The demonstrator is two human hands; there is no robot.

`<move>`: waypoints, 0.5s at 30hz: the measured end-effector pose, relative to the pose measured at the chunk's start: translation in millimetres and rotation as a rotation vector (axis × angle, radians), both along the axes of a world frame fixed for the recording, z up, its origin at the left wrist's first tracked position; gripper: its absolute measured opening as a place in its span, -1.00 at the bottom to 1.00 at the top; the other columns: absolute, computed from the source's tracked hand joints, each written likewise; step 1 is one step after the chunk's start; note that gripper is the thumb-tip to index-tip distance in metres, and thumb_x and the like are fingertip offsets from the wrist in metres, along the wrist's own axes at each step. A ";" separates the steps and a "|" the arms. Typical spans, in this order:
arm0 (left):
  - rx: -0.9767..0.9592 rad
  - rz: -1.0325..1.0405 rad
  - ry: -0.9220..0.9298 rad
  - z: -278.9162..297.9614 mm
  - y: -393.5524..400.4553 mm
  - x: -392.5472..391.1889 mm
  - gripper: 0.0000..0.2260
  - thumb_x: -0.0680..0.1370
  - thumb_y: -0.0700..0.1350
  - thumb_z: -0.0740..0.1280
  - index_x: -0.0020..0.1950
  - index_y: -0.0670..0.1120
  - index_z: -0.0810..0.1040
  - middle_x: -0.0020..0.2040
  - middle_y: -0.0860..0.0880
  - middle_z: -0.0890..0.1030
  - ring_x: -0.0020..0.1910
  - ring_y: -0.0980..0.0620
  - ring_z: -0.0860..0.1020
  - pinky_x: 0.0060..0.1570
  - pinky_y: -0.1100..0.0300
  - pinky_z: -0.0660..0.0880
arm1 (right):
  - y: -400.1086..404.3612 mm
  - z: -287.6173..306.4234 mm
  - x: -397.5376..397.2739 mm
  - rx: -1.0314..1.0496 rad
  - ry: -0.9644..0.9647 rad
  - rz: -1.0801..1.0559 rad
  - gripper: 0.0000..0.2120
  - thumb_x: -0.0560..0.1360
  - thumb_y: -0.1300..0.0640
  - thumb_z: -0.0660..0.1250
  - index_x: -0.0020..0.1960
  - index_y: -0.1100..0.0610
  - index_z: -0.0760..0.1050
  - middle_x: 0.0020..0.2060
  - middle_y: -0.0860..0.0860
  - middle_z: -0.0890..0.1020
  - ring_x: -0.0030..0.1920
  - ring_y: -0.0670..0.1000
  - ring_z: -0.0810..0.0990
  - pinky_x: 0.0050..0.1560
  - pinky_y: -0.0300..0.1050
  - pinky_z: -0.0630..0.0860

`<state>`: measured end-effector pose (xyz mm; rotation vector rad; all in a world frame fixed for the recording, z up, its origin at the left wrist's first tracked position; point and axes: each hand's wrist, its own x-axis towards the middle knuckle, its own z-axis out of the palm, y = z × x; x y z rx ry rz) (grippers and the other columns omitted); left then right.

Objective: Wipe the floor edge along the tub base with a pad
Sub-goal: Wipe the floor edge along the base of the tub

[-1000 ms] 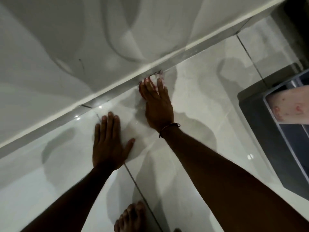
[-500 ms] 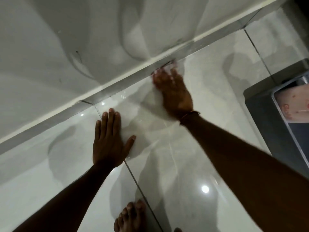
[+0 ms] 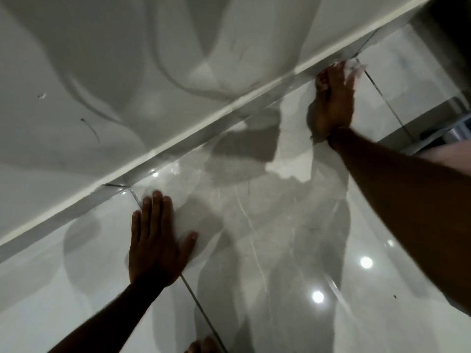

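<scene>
The white tub side (image 3: 127, 85) fills the upper left, and its base strip (image 3: 178, 143) runs diagonally from lower left to upper right above the glossy tiled floor (image 3: 254, 238). My right hand (image 3: 334, 103) presses flat on the floor right at that edge, far along to the upper right. A pale, blurred pad (image 3: 354, 66) shows just beyond its fingertips, mostly hidden under the hand. My left hand (image 3: 155, 240) lies flat with fingers spread on the floor, holding nothing, a little below the tub base.
Dark grout lines (image 3: 204, 314) cross the tiles. A grey object (image 3: 433, 133) with a metal rim sits at the right edge behind my forearm. My bare toes (image 3: 204, 346) show at the bottom. Ceiling lights reflect off the floor (image 3: 317, 296).
My right hand has slid with the pad along the tub base toward the upper right. My left hand has stayed planted on the floor.
</scene>
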<state>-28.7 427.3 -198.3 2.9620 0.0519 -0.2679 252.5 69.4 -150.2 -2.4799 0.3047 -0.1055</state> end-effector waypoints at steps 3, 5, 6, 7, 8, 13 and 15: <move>0.000 -0.004 0.001 1.2 -0.1 0.0 -0.12 0.62 0.40 0.05 0.76 -0.14 -0.03 0.77 -0.14 -0.06 0.75 -0.16 -0.09 0.71 -0.13 -0.09 | 47.3 -15.0 -43.8 -0.158 -0.009 0.181 -0.51 0.73 0.23 0.10 0.64 0.16 0.20 0.68 0.21 0.14 0.70 0.27 0.02 0.75 0.07 -0.07; -0.007 -0.007 0.005 2.5 -0.5 -0.1 -0.12 0.62 0.41 0.03 0.76 -0.14 -0.03 0.77 -0.14 -0.07 0.75 -0.16 -0.09 0.70 -0.15 -0.08 | 87.4 -20.5 -77.8 -0.235 0.049 0.410 -0.46 0.70 0.22 0.11 0.66 0.11 0.14 0.69 0.16 0.12 0.71 0.27 -0.01 0.72 0.17 -0.06; -0.007 -0.010 0.010 2.6 -0.2 0.2 -0.12 0.62 0.41 0.03 0.76 -0.14 -0.04 0.77 -0.14 -0.07 0.75 -0.16 -0.09 0.70 -0.15 -0.08 | 109.9 -20.7 -95.7 -0.249 0.050 0.496 -0.45 0.70 0.23 0.11 0.67 0.09 0.13 0.69 0.14 0.13 0.71 0.27 0.00 0.72 0.19 -0.06; -0.004 -0.013 0.016 3.0 0.1 0.3 -0.12 0.62 0.41 0.03 0.76 -0.15 -0.04 0.77 -0.14 -0.08 0.75 -0.17 -0.09 0.70 -0.16 -0.07 | 131.5 -20.8 -113.2 -0.242 0.033 0.553 -0.43 0.68 0.26 0.12 0.67 0.09 0.15 0.68 0.13 0.18 0.70 0.29 0.03 0.72 0.19 -0.04; 0.000 -0.015 0.021 3.3 0.5 0.4 -0.11 0.63 0.40 0.05 0.75 -0.15 -0.05 0.76 -0.15 -0.08 0.75 -0.17 -0.09 0.70 -0.17 -0.06 | 151.9 -20.7 -128.3 -0.232 0.000 0.606 -0.41 0.65 0.30 0.14 0.66 0.10 0.19 0.67 0.12 0.23 0.69 0.30 0.06 0.72 0.20 -0.01; 0.019 -0.025 0.063 5.7 1.9 2.1 -0.11 0.63 0.40 0.08 0.75 -0.18 -0.02 0.76 -0.17 -0.07 0.75 -0.17 -0.11 0.70 -0.20 -0.03 | 200.8 -23.9 -157.2 -0.229 -0.023 0.763 -0.41 0.62 0.35 0.08 0.64 0.12 0.23 0.64 0.08 0.32 0.69 0.24 0.14 0.70 0.21 0.08; 0.011 -0.027 0.066 5.6 3.5 2.2 -0.11 0.64 0.40 0.09 0.75 -0.18 -0.03 0.76 -0.17 -0.07 0.75 -0.17 -0.12 0.71 -0.17 -0.06 | 200.9 -25.7 -156.6 -0.213 0.006 0.776 -0.37 0.60 0.38 0.06 0.65 0.11 0.21 0.65 0.06 0.29 0.70 0.22 0.13 0.70 0.19 0.09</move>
